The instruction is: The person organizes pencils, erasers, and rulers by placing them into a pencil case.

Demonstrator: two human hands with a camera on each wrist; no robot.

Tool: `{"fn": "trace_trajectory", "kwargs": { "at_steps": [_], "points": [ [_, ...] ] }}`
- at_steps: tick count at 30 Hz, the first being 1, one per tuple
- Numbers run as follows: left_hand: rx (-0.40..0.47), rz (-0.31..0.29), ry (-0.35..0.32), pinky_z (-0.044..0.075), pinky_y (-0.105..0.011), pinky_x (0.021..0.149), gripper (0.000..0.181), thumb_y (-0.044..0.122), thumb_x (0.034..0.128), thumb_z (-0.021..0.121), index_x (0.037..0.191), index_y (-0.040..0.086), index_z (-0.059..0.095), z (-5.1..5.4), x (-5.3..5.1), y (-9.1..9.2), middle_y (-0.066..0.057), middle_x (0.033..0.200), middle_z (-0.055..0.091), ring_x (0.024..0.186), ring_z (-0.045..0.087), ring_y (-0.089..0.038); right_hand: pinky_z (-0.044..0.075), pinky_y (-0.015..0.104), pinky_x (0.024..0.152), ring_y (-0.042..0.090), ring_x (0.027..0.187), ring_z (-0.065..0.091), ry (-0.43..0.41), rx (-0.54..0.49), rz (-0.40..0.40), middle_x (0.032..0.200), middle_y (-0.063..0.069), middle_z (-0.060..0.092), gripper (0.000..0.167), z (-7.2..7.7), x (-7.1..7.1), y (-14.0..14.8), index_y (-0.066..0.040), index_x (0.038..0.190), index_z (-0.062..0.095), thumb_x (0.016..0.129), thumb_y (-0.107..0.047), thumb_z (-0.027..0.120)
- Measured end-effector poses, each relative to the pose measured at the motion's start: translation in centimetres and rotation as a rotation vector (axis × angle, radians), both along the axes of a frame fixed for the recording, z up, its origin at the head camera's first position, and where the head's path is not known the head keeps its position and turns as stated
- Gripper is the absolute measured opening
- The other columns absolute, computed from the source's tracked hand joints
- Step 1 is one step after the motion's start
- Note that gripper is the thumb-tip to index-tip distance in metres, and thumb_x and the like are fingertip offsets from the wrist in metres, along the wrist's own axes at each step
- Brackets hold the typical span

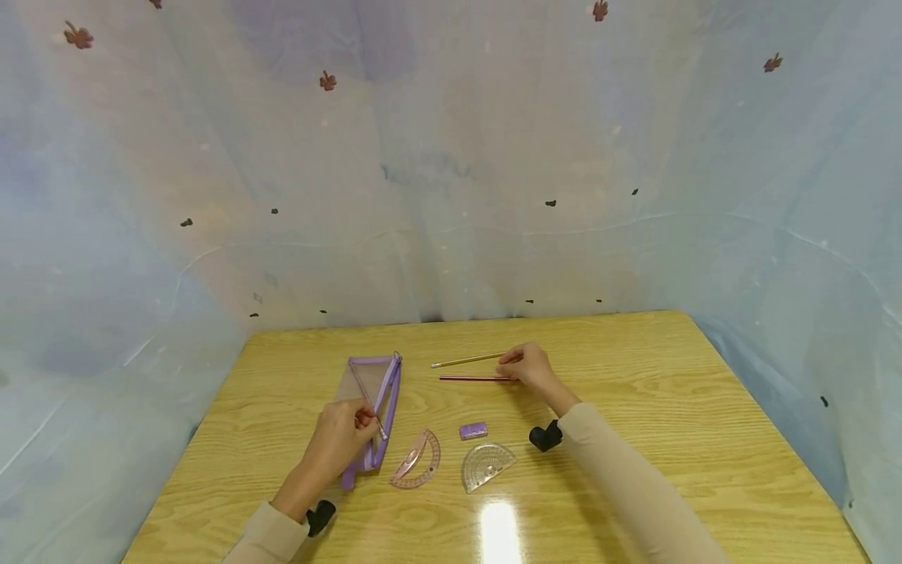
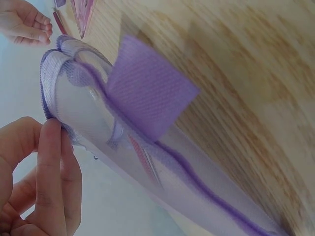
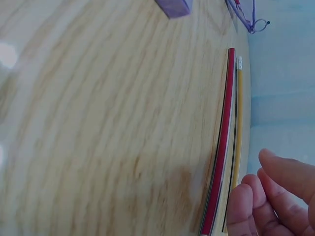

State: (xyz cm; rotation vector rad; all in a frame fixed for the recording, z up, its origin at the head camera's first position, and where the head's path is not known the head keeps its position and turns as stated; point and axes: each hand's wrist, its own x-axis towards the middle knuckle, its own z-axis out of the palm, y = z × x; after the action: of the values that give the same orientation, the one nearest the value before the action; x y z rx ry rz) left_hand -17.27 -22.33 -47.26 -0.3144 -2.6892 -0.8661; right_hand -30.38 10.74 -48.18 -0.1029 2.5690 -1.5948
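Note:
A purple mesh pouch (image 1: 347,388) lies on the left of the table. My left hand (image 1: 334,439) pinches its zipped edge between thumb and fingers; in the left wrist view that hand (image 2: 47,182) is at the edge of the pouch (image 2: 123,123). A thin pencil (image 1: 361,384) runs along the pouch, passing by the fingertips. At centre right, my right hand (image 1: 532,370) is over the near ends of a yellow pencil (image 1: 465,361) and a dark red pencil (image 1: 468,378). In the right wrist view, its thumb and fingers (image 3: 275,201) stand apart beside the yellow pencil (image 3: 239,108).
Between the arms lie a purple eraser (image 1: 473,430), a pink protractor (image 1: 419,462) and a clear protractor (image 1: 486,465). A patterned curtain (image 1: 451,172) hangs behind the wooden table (image 1: 634,368).

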Motion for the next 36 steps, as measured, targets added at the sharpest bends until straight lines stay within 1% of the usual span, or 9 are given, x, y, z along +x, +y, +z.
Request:
{"fn": "trace_trajectory", "kwargs": {
  "at_steps": [4, 8, 12, 21, 24, 30, 36],
  "points": [
    [-0.004, 0.001, -0.003, 0.048, -0.019, 0.05, 0.018, -0.007, 0.079, 0.075, 0.071, 0.008, 0.067, 0.1, 0.0, 0.1, 0.004, 0.065, 0.061, 0.057, 0.056, -0.005, 0.058, 0.038, 0.07, 0.024, 0.074, 0.068, 0.008, 0.009, 0.016, 0.093, 0.019, 0.071, 0.013, 0.1, 0.0, 0.5, 0.009, 0.096, 0.072, 0.086, 0.002, 0.075],
    [-0.001, -0.003, -0.001, 0.048, -0.019, 0.05, 0.019, -0.007, 0.0792, 0.075, 0.071, 0.008, 0.067, 0.1, 0.1, 0.2, 0.004, 0.065, 0.061, 0.057, 0.056, -0.005, 0.056, 0.036, 0.071, 0.026, 0.079, 0.068, 0.046, 0.052, 0.047, 0.09, 0.017, 0.071, 0.015, 0.2, 0.1, 1.1, 0.009, 0.097, 0.072, 0.086, -0.001, 0.076],
    [0.0, -0.01, 0.011, 0.048, -0.019, 0.05, 0.02, -0.007, 0.0787, 0.076, 0.07, 0.008, 0.067, 0.2, 0.1, 0.2, 0.003, 0.065, 0.061, 0.057, 0.056, -0.005, 0.055, 0.036, 0.071, 0.026, 0.081, 0.065, 0.081, 0.101, 0.078, 0.088, 0.014, 0.07, 0.015, 0.1, 0.0, 1.9, 0.008, 0.096, 0.073, 0.086, -0.002, 0.076],
    [-0.01, -0.009, 0.011, 0.049, -0.019, 0.051, 0.018, -0.008, 0.0786, 0.075, 0.072, 0.007, 0.068, 0.1, 0.1, 0.1, 0.003, 0.065, 0.061, 0.058, 0.057, -0.005, 0.054, 0.035, 0.073, 0.021, 0.076, 0.065, 0.097, 0.112, 0.103, 0.085, 0.013, 0.071, 0.016, -0.5, 0.0, 2.7, 0.008, 0.095, 0.073, 0.083, 0.0, 0.079],
    [-0.01, -0.008, 0.009, 0.049, -0.019, 0.051, 0.018, -0.008, 0.0786, 0.075, 0.072, 0.007, 0.068, 0.0, 0.1, 0.1, 0.003, 0.065, 0.061, 0.058, 0.057, -0.006, 0.054, 0.034, 0.072, 0.02, 0.075, 0.065, 0.109, 0.121, 0.117, 0.084, 0.012, 0.071, 0.016, -0.6, -0.1, 2.9, 0.008, 0.094, 0.073, 0.082, -0.001, 0.079],
    [-0.005, -0.011, 0.006, 0.049, -0.019, 0.052, 0.018, -0.008, 0.0794, 0.075, 0.072, 0.007, 0.068, -0.1, 0.2, 0.0, 0.004, 0.066, 0.062, 0.058, 0.057, -0.005, 0.052, 0.028, 0.068, 0.018, 0.075, 0.064, 0.101, 0.117, 0.14, 0.085, 0.012, 0.071, 0.016, -1.1, -0.1, 3.5, 0.009, 0.096, 0.073, 0.083, 0.0, 0.078],
    [0.0, -0.014, 0.022, 0.049, -0.019, 0.051, 0.018, -0.008, 0.0787, 0.075, 0.072, 0.007, 0.068, -0.3, 0.2, -0.1, 0.004, 0.065, 0.061, 0.058, 0.057, -0.004, 0.05, 0.026, 0.065, 0.018, 0.075, 0.063, 0.113, 0.124, 0.168, 0.085, 0.013, 0.071, 0.016, -1.3, -0.1, 3.8, 0.008, 0.096, 0.073, 0.082, 0.001, 0.079]
  ]
}}
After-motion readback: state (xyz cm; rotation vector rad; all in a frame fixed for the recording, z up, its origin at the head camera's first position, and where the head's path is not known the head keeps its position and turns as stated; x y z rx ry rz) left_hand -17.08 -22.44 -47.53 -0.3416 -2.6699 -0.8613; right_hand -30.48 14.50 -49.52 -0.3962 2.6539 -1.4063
